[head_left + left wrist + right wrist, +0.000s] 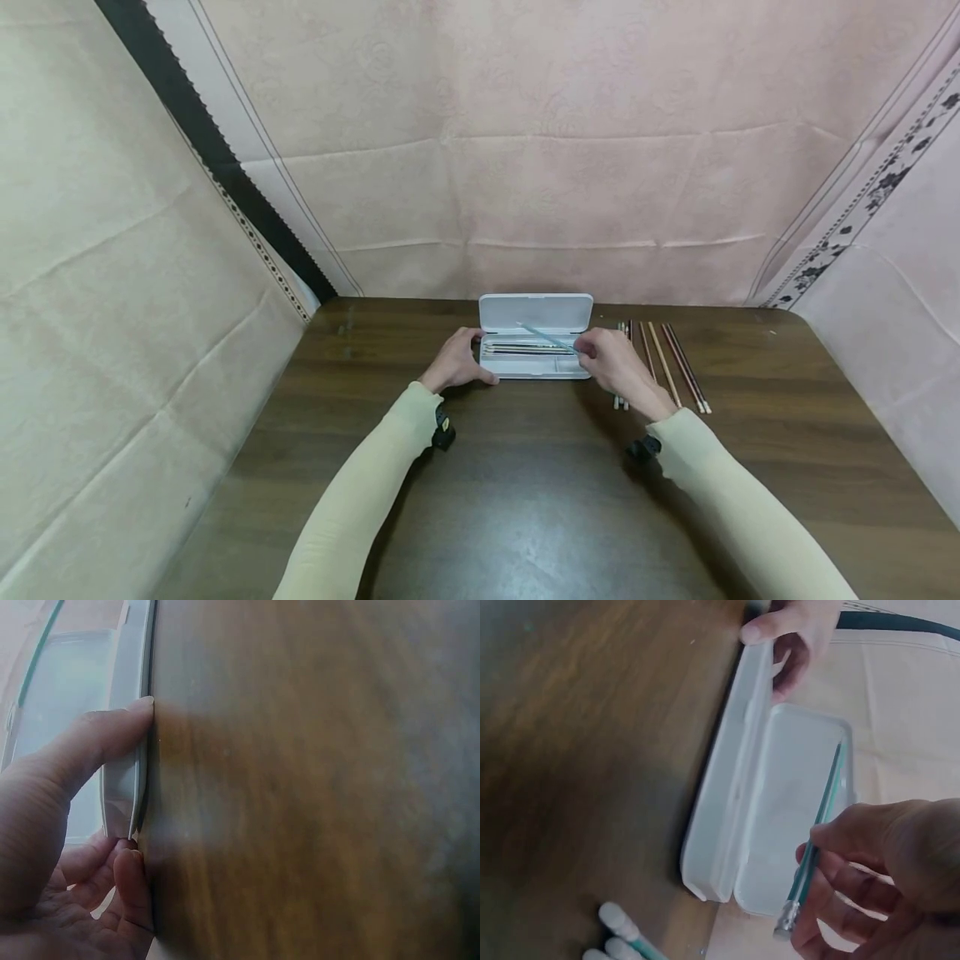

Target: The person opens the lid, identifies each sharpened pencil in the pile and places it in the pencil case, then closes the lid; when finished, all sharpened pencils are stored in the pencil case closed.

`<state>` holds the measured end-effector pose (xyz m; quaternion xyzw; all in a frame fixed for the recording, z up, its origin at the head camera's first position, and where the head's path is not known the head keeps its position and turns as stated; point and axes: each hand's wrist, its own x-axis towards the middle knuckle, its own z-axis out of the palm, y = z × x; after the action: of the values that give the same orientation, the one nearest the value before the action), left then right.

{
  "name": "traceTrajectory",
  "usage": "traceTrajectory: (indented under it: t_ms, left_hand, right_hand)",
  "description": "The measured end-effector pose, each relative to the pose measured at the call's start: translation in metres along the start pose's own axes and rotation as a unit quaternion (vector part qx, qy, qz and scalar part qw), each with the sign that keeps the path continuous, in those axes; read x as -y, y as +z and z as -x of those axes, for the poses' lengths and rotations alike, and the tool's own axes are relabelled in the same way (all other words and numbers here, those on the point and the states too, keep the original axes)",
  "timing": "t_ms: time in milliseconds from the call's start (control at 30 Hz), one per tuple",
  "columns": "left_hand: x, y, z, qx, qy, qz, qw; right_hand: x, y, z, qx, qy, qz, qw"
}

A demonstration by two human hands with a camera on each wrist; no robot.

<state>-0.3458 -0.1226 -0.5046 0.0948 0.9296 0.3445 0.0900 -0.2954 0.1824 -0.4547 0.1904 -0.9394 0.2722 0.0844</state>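
green pencil pinched near its metal end by right hand, slanting over the open white case, tip pointing away toward the lid; left hand curled on the case's left end, holding it; more pencils just right

case on table, pencils right

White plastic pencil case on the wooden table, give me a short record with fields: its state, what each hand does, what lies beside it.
case: white plastic pencil case, lid open, pencils inside
left hand: left hand grips the case's left end
right hand: right hand pinches a green pencil over the case
beside: loose pencils on the dark wooden table, right of the case
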Motion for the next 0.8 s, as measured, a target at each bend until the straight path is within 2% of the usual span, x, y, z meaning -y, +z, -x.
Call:
traceTrajectory:
  t_ms: [233, 567, 667, 800]
  left_hand:
    - [0.0, -0.001, 0.0, 0.002, -0.008, 0.001, 1.0]
    - [-0.001, -0.002, 0.0, -0.001, -0.007, 0.002, 1.0]
    - [-0.001, -0.002, -0.001, -0.002, -0.005, 0.001, 1.0]
    - [-0.001, -0.001, 0.0, -0.002, -0.003, 0.002, 1.0]
  right_hand:
    - [-0.002, 0.014, -0.019, 0.017, -0.04, 0.02, 0.9988]
    - [-0.012, 0.033, -0.04, -0.01, -0.085, 0.062, 0.9944]
    - [-0.013, 0.038, -0.045, -0.015, -0.089, 0.081, 0.9927]
    - [-0.013, 0.044, -0.051, -0.004, -0.074, 0.098, 0.9925]
